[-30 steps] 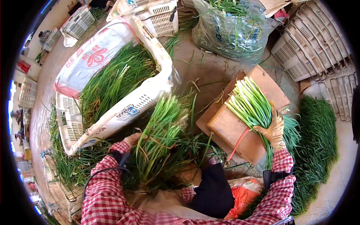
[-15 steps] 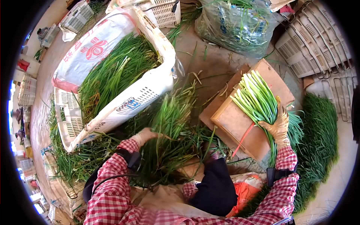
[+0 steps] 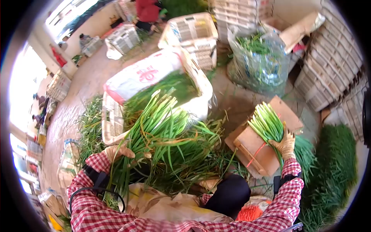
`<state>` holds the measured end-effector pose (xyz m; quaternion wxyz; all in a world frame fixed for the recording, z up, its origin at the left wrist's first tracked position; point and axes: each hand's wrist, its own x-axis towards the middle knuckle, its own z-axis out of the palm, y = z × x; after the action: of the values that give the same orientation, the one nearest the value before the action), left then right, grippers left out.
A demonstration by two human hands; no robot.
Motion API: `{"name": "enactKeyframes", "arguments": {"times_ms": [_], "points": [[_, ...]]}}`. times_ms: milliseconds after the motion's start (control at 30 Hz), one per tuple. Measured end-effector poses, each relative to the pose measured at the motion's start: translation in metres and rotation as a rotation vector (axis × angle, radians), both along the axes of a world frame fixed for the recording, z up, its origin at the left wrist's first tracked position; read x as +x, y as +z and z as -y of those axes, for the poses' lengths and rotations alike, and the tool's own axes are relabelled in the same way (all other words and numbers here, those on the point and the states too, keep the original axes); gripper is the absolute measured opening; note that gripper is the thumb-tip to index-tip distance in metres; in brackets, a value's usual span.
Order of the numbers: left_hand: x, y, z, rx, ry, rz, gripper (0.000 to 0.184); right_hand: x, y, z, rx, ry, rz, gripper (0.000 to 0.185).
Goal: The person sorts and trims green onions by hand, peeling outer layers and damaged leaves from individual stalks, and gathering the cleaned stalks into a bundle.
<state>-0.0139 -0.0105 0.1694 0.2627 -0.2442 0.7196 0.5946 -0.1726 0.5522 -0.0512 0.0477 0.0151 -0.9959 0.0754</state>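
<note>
My left hand [image 3: 117,152], in a pale glove, is closed round a loose, spread bunch of garlic chives [image 3: 160,120]. Its pale ends point up and away, and some yellowed leaves hang across it. My gloved right hand [image 3: 285,146] lies wrapped over a neat bunch of garlic chives [image 3: 266,123], holding it on a brown box-like stand [image 3: 249,143]. A red strip [image 3: 256,154] runs from under that bunch down the stand's side. More loose green leaves [image 3: 201,162] lie in a heap between my hands.
A white crate [image 3: 113,123] holding chives and a printed sack [image 3: 143,73] stands ahead. Behind it are another crate [image 3: 205,54] and a clear plastic bag [image 3: 259,69]. Stacked crates [image 3: 328,62] rise at right, above a long pile of greens [image 3: 328,170]. A person in red [image 3: 147,11] is farther back.
My left hand has moved left and toward me, lifting the loose chives from the heap. My right hand keeps its hold on the bunch. The view has tilted up.
</note>
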Motion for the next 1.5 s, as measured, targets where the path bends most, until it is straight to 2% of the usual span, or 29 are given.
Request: {"name": "enactKeyframes", "arguments": {"times_ms": [33, 100, 167, 233, 267, 333, 367, 400, 433, 533, 600, 667, 700, 733, 767, 867, 900, 967, 1033, 1100, 1167, 1200, 1233, 1267, 1300, 1333, 1367, 1467, 1500], "points": [[0.020, 0.012, 0.009, 0.033, 0.041, -0.032, 0.057, 0.002, 0.005, 0.002, 0.044, -0.010, 0.030, 0.123], [0.068, 0.015, 0.072, 0.274, -0.097, -0.018, 0.080, 0.013, 0.025, 0.018, 0.160, -0.088, 0.071, 0.126], [0.116, 0.072, 0.070, -0.168, -0.046, -0.050, 0.072, 0.018, 0.060, 0.038, 0.315, -0.146, 0.253, 0.126], [0.156, 0.093, 0.076, -0.127, -0.126, -0.233, 0.039, 0.005, 0.093, 0.064, 0.659, -0.174, 0.510, 0.121], [0.177, 0.104, 0.079, -0.103, -0.164, -0.324, 0.024, -0.003, 0.108, 0.082, 0.498, -0.083, 0.453, 0.116], [0.206, 0.112, 0.073, -0.232, -0.258, -0.388, 0.023, 0.003, 0.147, 0.131, 0.188, 0.196, 0.256, 0.107], [0.228, 0.097, 0.078, -0.364, -0.319, -0.429, 0.027, 0.018, 0.153, 0.168, -0.230, 0.390, 0.212, 0.103], [0.249, 0.077, 0.083, -0.489, -0.381, -0.461, 0.031, 0.033, 0.159, 0.205, -0.627, 0.613, 0.241, 0.099], [0.258, 0.061, 0.082, -0.503, -0.504, -0.577, 0.032, 0.070, 0.202, 0.243, -0.964, 0.749, 0.674, 0.108], [0.266, 0.001, 0.085, -0.434, -0.901, -1.115, 0.023, 0.133, 0.180, 0.322, -0.829, 1.300, 0.640, 0.115], [0.284, -0.016, 0.066, -0.038, -0.483, -0.650, 0.018, 0.169, 0.151, 0.356, -0.903, 1.440, 0.695, 0.117], [0.302, -0.045, 0.061, 0.303, -0.089, -0.315, 0.036, 0.203, 0.142, 0.369, -1.217, 1.165, 1.344, 0.116], [0.304, -0.065, 0.064, 0.343, -0.052, -0.348, 0.047, 0.212, 0.137, 0.372, -1.274, 1.016, 1.426, 0.104], [0.301, -0.057, 0.061, 0.415, -0.040, -0.227, 0.056, 0.211, 0.134, 0.370, -1.162, 0.927, 1.442, 0.096], [0.298, -0.054, 0.052, 0.496, 0.024, -0.279, 0.067, 0.210, 0.131, 0.367, -1.051, 0.835, 1.454, 0.087], [0.279, -0.050, 0.028, 0.619, 0.158, -0.381, 0.105, 0.199, 0.134, 0.369, 0.034, 1.136, 0.584, 0.080], [0.276, -0.055, 0.028, 0.594, 0.147, -0.374, 0.101, 0.191, 0.124, 0.362, 0.080, 1.326, 0.370, 0.083], [0.269, -0.066, 0.028, 0.548, 0.094, -0.425, 0.091, 0.170, 0.126, 0.365, 0.252, 1.299, 0.431, 0.069], [0.265, -0.071, 0.029, 0.512, 0.074, -0.526, 0.083, 0.113, 0.095, 0.345, 0.156, 1.197, 0.052, 0.039], [0.266, -0.072, 0.029, 0.467, 0.120, -0.629, 0.081, 0.071, 0.082, 0.334, -0.347, 0.570, -0.025, 0.021], [0.276, -0.077, 0.033, 0.396, 0.179, -0.512, 0.075, 0.121, 0.131, 0.353, -1.071, 0.493, 0.444, 0.030], [0.289, -0.105, 0.047, 0.414, 0.149, -0.382, 0.082, 0.172, 0.182, 0.379, -1.107, 0.352, 0.673, 0.038], [0.289, -0.106, 0.046, 0.409, 0.138, -0.326, 0.079, 0.189, 0.165, 0.386, -1.000, 0.632, 0.636, 0.035], [0.289, -0.106, 0.046, 0.404, 0.128, -0.271, 0.075, 0.214, 0.179, 0.395, -1.084, 0.599, 0.850, 0.056], [0.289, -0.107, 0.045, 0.399, 0.116, -0.216, 0.071, 0.225, 0.185, 0.402, -0.981, 0.620, 0.947, 0.067], [0.293, -0.108, 0.043, 0.375, 0.091, -0.180, 0.058, 0.226, 0.158, 0.408, -0.951, 0.550, 1.024, 0.069], [0.296, -0.109, 0.042, 0.350, 0.072, -0.147, 0.045, 0.226, 0.116, 0.411, -1.065, 0.724, 0.818, 0.069], [0.303, -0.110, 0.034, 0.339, 0.097, -0.196, 0.054, 0.222, 0.144, 0.407, -0.859, 1.007, 0.720, 0.065], [0.304, -0.108, 0.030, 0.371, 0.131, -0.226, 0.055, 0.215, 0.152, 0.401, -0.627, 1.037, 0.609, 0.059]]}}
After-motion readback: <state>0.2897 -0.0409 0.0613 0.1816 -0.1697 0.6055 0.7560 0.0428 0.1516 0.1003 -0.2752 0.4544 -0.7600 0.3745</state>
